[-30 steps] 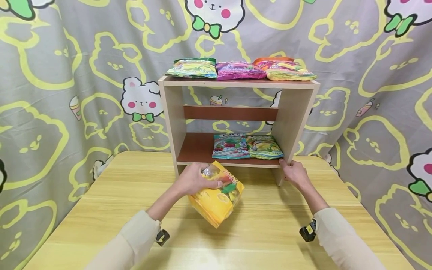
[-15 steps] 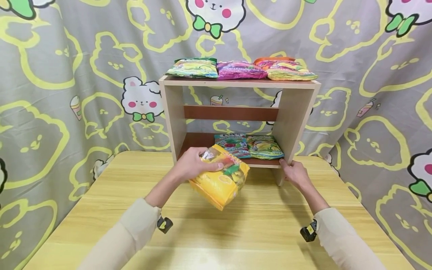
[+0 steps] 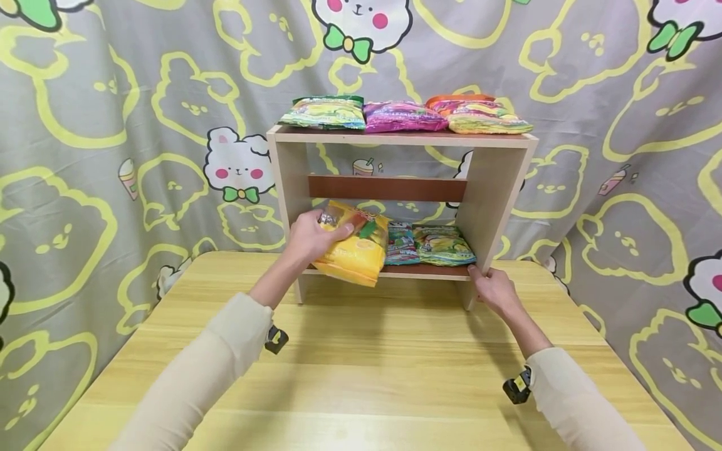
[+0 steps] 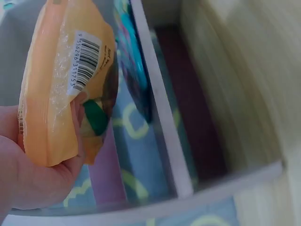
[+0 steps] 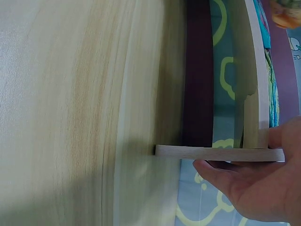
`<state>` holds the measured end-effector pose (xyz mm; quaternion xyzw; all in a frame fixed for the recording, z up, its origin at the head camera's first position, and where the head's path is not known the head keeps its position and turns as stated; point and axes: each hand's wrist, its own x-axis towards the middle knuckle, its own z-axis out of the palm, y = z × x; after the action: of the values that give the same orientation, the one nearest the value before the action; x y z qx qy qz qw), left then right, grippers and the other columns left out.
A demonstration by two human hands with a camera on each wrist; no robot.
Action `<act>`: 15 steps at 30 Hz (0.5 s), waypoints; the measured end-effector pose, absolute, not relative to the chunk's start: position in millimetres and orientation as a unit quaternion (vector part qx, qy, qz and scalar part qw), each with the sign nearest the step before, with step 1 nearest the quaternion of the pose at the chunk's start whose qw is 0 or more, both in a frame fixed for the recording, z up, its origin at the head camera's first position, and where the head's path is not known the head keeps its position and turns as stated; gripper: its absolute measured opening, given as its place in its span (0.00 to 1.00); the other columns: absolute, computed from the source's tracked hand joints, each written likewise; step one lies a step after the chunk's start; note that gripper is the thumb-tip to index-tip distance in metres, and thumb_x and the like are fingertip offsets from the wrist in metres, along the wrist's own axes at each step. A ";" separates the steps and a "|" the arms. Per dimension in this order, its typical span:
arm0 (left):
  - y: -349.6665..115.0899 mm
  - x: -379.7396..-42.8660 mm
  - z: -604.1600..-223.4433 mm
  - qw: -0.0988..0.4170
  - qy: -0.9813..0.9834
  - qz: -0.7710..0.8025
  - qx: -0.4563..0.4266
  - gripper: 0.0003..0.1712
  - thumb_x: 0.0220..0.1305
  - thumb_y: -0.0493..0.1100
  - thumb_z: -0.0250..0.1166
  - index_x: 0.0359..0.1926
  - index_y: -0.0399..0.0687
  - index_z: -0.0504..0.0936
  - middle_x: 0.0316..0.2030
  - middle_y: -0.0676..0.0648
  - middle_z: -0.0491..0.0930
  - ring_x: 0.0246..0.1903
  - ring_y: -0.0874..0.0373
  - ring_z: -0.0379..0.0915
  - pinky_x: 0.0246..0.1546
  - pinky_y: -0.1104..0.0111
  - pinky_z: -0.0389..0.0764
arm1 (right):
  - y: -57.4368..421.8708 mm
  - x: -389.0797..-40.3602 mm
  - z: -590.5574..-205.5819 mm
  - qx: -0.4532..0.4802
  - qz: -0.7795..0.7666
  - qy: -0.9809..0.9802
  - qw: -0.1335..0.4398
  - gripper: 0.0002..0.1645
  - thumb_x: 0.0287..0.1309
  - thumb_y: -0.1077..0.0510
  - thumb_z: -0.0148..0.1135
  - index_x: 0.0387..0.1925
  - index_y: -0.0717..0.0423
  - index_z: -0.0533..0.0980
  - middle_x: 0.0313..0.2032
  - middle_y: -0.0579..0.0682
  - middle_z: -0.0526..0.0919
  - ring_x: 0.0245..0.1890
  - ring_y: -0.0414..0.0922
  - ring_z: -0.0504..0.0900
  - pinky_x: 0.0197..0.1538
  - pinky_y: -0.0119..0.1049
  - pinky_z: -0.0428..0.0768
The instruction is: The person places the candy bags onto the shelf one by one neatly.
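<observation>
My left hand (image 3: 316, 237) grips a yellow candy bag (image 3: 354, 258) at its left side, thumb across the front. Tilted, the bag hangs at the front of the lower board of a small wooden shelf (image 3: 502, 188), over its left part. The left wrist view shows the bag's barcode side (image 4: 84, 61), with fingertips curled round it. At the shelf's right side panel, my right hand (image 3: 492, 289) holds the edge near the lower board. In the right wrist view, digits of this hand (image 5: 263, 193) lie on both sides of the panel (image 5: 216, 153).
On the lower board lie a teal candy bag (image 3: 402, 243), partly hidden by the yellow one, and a green-yellow bag (image 3: 443, 245). Green (image 3: 324, 113), purple (image 3: 402, 118) and orange-red (image 3: 479, 115) bags line the top. The shelf stands on a wooden table (image 3: 350, 376) before a patterned curtain (image 3: 169, 113).
My left hand has raised the yellow bag from below the lower board and carried it forward into the shelf's front opening, turning it more upright. The right hand stays put.
</observation>
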<state>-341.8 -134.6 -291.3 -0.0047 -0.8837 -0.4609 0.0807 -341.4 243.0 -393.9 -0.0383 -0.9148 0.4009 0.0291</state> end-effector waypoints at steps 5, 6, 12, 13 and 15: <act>-138.6 -356.3 -283.0 0.121 -0.910 -0.398 0.002 0.35 0.64 0.59 0.67 0.62 0.39 0.76 0.57 0.39 0.80 0.50 0.45 0.75 0.51 0.55 0.80 | 244.5 -342.3 -394.5 -0.036 0.400 -0.915 0.021 0.39 0.75 0.36 0.40 0.51 0.69 0.77 0.37 0.64 0.85 0.39 0.56 0.88 0.34 0.38 0.76; -139.0 -358.8 -281.7 0.125 -0.911 -0.392 0.005 0.35 0.65 0.58 0.67 0.64 0.39 0.75 0.60 0.39 0.79 0.52 0.44 0.74 0.54 0.54 0.79 | 244.5 -342.4 -394.7 -0.037 0.401 -0.915 0.020 0.39 0.75 0.36 0.40 0.52 0.69 0.77 0.38 0.65 0.85 0.39 0.57 0.88 0.34 0.38 0.76; -134.6 -372.4 -279.1 0.137 -0.917 -0.373 0.009 0.34 0.68 0.55 0.65 0.67 0.39 0.72 0.63 0.38 0.76 0.60 0.39 0.70 0.61 0.51 0.75 | 245.2 -343.1 -393.7 -0.037 0.403 -0.914 0.023 0.40 0.75 0.36 0.41 0.54 0.70 0.76 0.43 0.70 0.84 0.41 0.60 0.87 0.34 0.37 0.76; -133.4 -374.1 -279.2 0.138 -0.917 -0.373 0.011 0.34 0.68 0.54 0.65 0.68 0.39 0.72 0.62 0.37 0.76 0.61 0.39 0.70 0.62 0.50 0.74 | 245.1 -343.0 -393.6 -0.036 0.404 -0.914 0.023 0.40 0.75 0.36 0.41 0.54 0.70 0.76 0.44 0.70 0.84 0.41 0.60 0.87 0.34 0.37 0.77; -131.5 -376.8 -279.7 0.141 -0.917 -0.372 0.018 0.35 0.69 0.53 0.64 0.69 0.39 0.70 0.63 0.37 0.75 0.62 0.38 0.69 0.64 0.51 0.73 | 244.8 -342.7 -393.6 -0.035 0.404 -0.914 0.023 0.40 0.75 0.37 0.41 0.55 0.70 0.76 0.44 0.70 0.84 0.41 0.60 0.88 0.34 0.37 0.77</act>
<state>-376.8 -131.5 -279.7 0.0178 -0.9174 -0.3718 0.1409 -342.7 244.8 -393.6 -0.0350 -0.9136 0.4045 0.0230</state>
